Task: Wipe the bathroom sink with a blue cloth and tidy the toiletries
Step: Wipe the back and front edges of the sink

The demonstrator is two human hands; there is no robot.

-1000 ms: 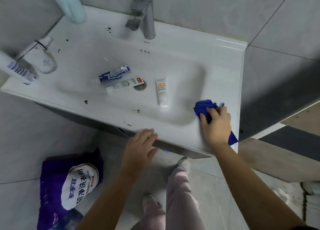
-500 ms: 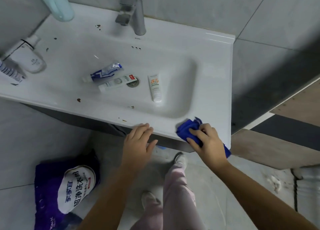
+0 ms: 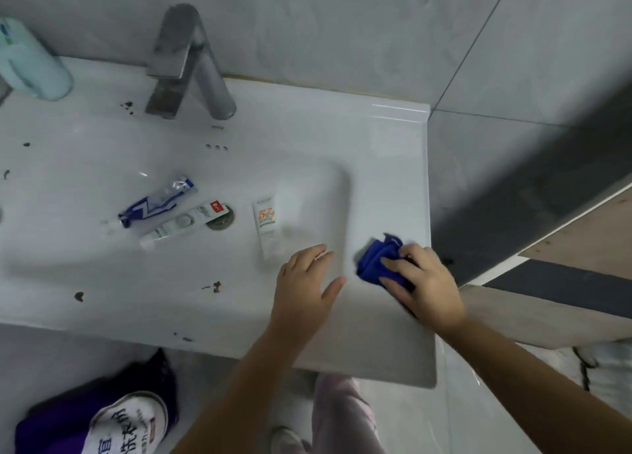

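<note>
Since earlier frame, my left hand (image 3: 305, 282) left sink (image 3: 393, 139) front edge, now open, flat beside drain-side slope. Right hand (image 3: 422, 282) grips blue cloth (image 3: 374, 260) on rim right of drain (image 3: 220, 219). Press flat, overlap strokes; tubes (image 3: 266, 224) need clearing first.

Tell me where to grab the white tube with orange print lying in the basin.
Pinch the white tube across its flat upper body, coming from above with the left hand, which hovers beside it. It lies flat, cap end toward the person, clear of the other tubes.
</note>
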